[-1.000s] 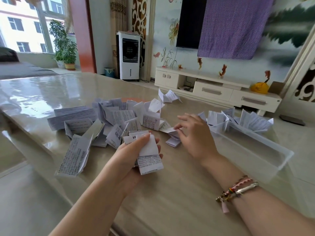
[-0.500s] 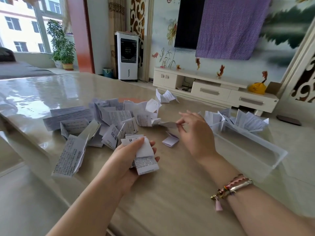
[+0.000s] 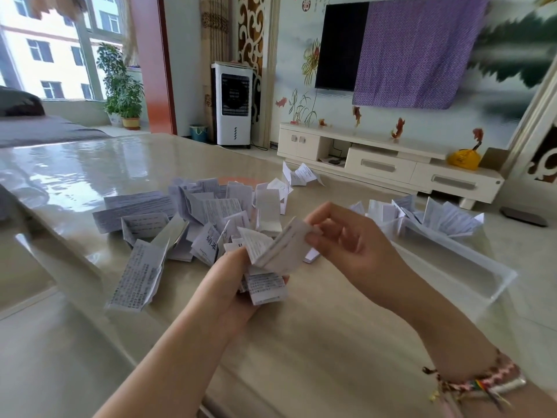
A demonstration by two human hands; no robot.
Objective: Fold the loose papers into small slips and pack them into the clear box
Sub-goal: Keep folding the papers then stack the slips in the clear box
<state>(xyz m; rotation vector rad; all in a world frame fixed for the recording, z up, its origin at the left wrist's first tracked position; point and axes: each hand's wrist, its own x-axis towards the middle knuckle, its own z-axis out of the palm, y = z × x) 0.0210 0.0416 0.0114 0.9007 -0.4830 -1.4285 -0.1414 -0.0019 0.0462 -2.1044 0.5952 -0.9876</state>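
Paper was mid-gather, I judged: the right hand (image 3: 346,236) pinched a folded slip (image 3: 283,245) by its edge, bringing it against the small stack of slips (image 3: 265,286) gripped in the left hand (image 3: 229,285). The loose papers (image 3: 180,218) lay heaped on the worktop (image 3: 316,342) at ten o'clock of the hands; the clear box (image 3: 470,267), partly filled, sat at three o'clock. Next, probably, squaring the stack and carrying it over.
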